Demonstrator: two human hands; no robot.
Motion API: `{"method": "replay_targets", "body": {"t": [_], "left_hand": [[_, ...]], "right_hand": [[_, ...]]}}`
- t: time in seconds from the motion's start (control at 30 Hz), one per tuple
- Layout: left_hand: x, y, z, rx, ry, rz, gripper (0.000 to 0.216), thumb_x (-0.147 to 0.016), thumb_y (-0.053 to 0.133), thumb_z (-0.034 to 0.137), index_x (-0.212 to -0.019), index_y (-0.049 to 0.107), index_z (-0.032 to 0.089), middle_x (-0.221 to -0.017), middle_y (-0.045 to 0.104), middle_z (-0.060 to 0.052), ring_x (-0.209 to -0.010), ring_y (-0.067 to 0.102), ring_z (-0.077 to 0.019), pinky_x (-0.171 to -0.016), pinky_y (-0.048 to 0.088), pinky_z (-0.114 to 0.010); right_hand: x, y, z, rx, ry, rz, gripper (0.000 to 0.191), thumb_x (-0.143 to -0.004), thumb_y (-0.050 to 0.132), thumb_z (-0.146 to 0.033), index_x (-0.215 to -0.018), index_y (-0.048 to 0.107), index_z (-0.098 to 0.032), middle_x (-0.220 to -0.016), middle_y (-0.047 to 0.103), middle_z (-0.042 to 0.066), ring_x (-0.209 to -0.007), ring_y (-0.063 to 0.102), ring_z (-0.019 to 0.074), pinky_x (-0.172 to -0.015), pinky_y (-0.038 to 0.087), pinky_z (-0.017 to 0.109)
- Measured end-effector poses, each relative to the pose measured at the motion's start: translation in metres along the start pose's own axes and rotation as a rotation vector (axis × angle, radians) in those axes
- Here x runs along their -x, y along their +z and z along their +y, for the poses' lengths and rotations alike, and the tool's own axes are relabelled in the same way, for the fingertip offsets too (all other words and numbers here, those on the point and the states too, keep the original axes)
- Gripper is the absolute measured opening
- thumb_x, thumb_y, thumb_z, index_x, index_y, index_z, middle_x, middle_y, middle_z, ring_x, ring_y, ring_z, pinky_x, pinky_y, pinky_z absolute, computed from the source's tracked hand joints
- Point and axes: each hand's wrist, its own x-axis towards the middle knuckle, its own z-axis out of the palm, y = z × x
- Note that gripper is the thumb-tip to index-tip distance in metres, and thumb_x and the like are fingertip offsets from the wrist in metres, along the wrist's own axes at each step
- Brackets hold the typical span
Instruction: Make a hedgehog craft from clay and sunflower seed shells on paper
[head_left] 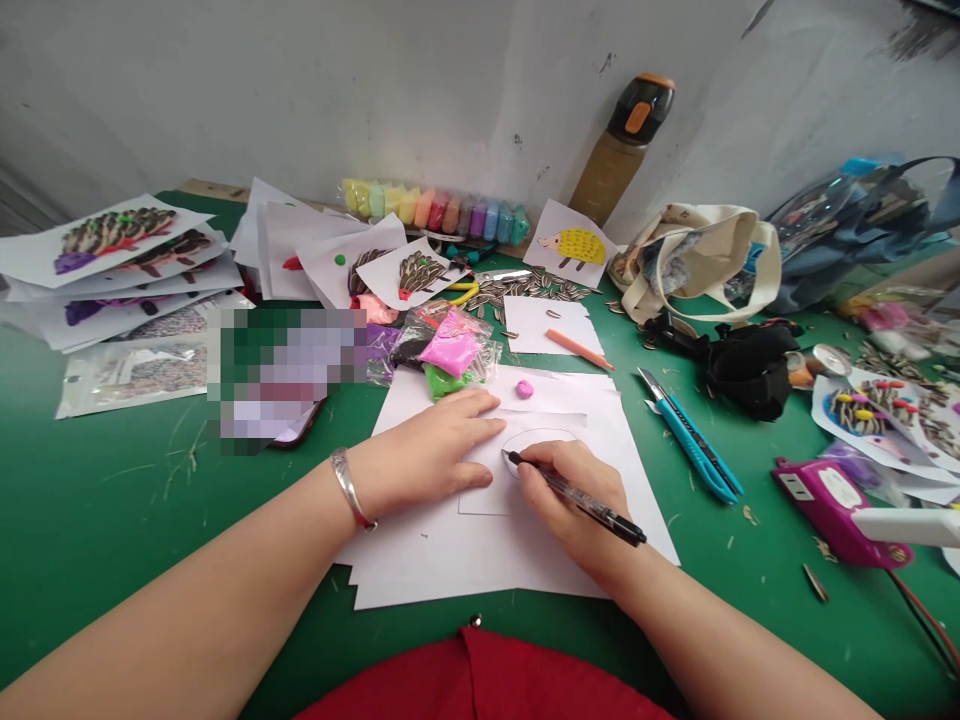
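Note:
My right hand [574, 490] grips a black pen [592, 505], its tip touching the upper white paper [420, 535]. A thin curved line and part of a straight-edged outline show on that sheet near the pen tip. Flat on the same paper, to the left of the drawing, lies my left hand [427, 450], fingers spread. Just beyond the hands sits a small ball of pink clay [524, 389]. Bags of pink clay [453, 341] and green clay [444, 381] rest at the paper's far edge. My right hand hides part of the outline.
Right of the paper lies a teal utility knife [690, 435], with a magenta device [840, 510] farther right. Sunflower seeds [536, 288] are scattered behind, near an orange crayon-like stick [579, 349]. A bottle [622, 150] leans at the wall. Decorated cards [112, 245] are stacked left.

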Motion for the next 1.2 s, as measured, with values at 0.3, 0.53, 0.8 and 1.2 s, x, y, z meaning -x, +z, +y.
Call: {"method": "replay_targets", "body": {"t": [0.3,0.53,0.8,1.2], "left_hand": [[0.0004,0.0001,0.0,0.004,0.002,0.006,0.039,-0.085,0.067,0.026,-0.122,0.062,0.016,-0.142,0.048,-0.014,-0.133,0.043,-0.0302,-0.111,0.036,-0.04],[0.0006,-0.0015,0.001,0.008,0.006,0.0,0.036,-0.086,0.066,0.027,-0.121,0.062,0.017,-0.139,0.049,-0.013,-0.132,0.043,-0.0299,-0.11,0.037,-0.04],[0.0006,-0.0026,0.0021,0.025,0.013,-0.006,0.028,-0.089,0.063,0.029,-0.114,0.063,0.018,-0.132,0.052,-0.011,-0.126,0.046,-0.0284,-0.107,0.039,-0.038],[0.0001,-0.0045,0.003,0.01,0.029,-0.022,0.026,-0.09,0.062,0.032,-0.112,0.063,0.018,-0.131,0.051,-0.012,-0.125,0.046,-0.0279,-0.106,0.039,-0.039]], "right_hand": [[-0.0013,-0.001,-0.0022,-0.044,-0.025,-0.007,0.01,-0.087,0.059,-0.016,-0.09,0.065,-0.024,-0.081,0.072,-0.003,-0.073,0.066,0.0132,-0.077,0.048,0.029],[-0.0014,-0.0009,-0.0024,-0.033,-0.034,-0.043,0.009,-0.088,0.058,-0.018,-0.09,0.065,-0.023,-0.077,0.072,-0.003,-0.07,0.065,0.0141,-0.074,0.047,0.03],[-0.0024,-0.002,-0.0043,-0.056,-0.091,-0.121,0.008,-0.089,0.058,-0.017,-0.092,0.064,-0.021,-0.076,0.071,-0.002,-0.07,0.064,0.0138,-0.074,0.044,0.03],[-0.0026,-0.0032,-0.0031,-0.055,-0.114,-0.176,0.011,-0.089,0.056,-0.018,-0.09,0.066,-0.021,-0.073,0.069,-0.001,-0.066,0.061,0.0134,-0.072,0.043,0.031]]}}
